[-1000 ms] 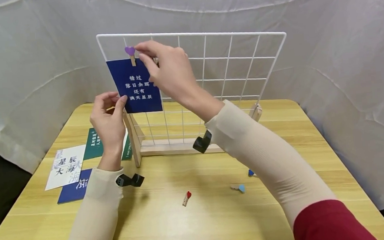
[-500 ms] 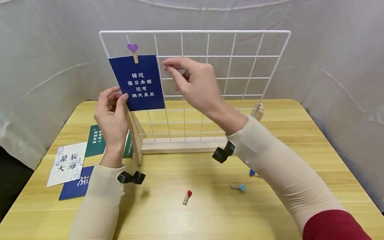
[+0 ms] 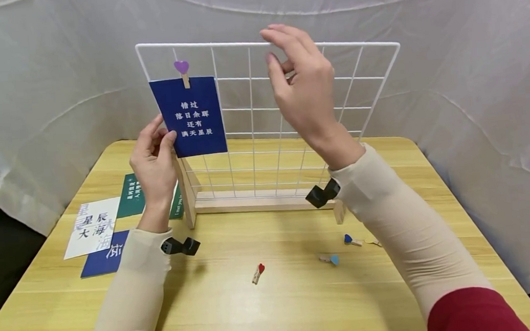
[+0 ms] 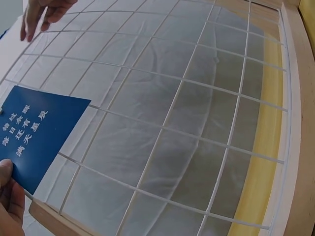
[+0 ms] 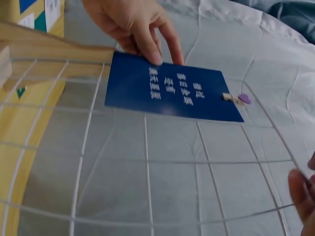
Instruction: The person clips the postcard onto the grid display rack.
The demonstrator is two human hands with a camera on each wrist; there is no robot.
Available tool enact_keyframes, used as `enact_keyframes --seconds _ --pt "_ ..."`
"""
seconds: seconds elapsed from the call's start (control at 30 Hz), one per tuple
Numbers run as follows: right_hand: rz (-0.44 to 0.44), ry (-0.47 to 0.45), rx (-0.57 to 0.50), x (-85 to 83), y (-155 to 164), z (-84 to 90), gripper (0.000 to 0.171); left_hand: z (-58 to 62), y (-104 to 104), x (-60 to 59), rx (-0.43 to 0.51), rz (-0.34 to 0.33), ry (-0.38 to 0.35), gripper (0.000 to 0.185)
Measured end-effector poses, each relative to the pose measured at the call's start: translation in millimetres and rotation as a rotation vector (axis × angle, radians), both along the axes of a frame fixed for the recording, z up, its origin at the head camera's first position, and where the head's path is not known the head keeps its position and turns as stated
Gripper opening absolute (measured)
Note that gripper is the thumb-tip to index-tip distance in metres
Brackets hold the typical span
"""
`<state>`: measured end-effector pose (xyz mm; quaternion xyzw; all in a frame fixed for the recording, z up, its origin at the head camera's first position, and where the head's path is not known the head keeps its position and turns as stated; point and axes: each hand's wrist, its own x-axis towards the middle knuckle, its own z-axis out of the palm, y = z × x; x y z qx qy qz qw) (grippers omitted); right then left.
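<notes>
In the head view a dark blue card point(image 3: 197, 124) with white characters hangs at the upper left of a white wire grid point(image 3: 251, 107). A small wooden clothespin with a purple heart point(image 3: 182, 67) sits on the card's top edge. My left hand point(image 3: 154, 163) pinches the card's left edge, thumb on the front and fingers behind it. Over the grid's top bar, right of the card, my right hand point(image 3: 302, 81) is raised with thumb and fingers apart and nothing visible between them. The right wrist view shows the blue card point(image 5: 167, 88) with the left hand point(image 5: 138, 29) on its edge.
The grid stands in a wooden base point(image 3: 258, 203). Clothespins with red point(image 3: 258, 273), light blue point(image 3: 330, 259) and dark blue point(image 3: 352, 240) hearts lie on the table point(image 3: 220, 312); another is partly hidden by the right sleeve. Several cards, one white point(image 3: 91, 228), lie at the left.
My right hand has come away from the purple-heart clothespin and moved right, then up to the grid's top bar. My left hand has stayed on the card's edge.
</notes>
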<state>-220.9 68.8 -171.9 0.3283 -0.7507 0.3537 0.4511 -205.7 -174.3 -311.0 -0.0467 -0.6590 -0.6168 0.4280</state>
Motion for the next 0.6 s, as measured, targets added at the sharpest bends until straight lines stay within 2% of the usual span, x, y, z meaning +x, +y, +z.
enact_keyframes --seconds 0.13,0.23,0.47,0.6 --pt "-0.144 -0.075 0.074 1.2 2.3 5.3 0.027 0.0 -0.5 -0.3 -0.019 0.009 0.005 0.032" --pt "-0.205 -0.126 0.113 2.6 3.0 9.7 0.026 0.0 -0.5 -1.1 -0.027 0.015 0.007 0.033" --pt "-0.191 -0.112 0.099 0.5 4.2 8.6 0.025 0.9 0.9 -1.9 -0.049 0.025 0.006 0.031" --pt "-0.206 -0.145 0.091 1.4 5.1 8.1 0.026 0.9 2.5 -2.8 -0.063 0.019 0.011 0.031"
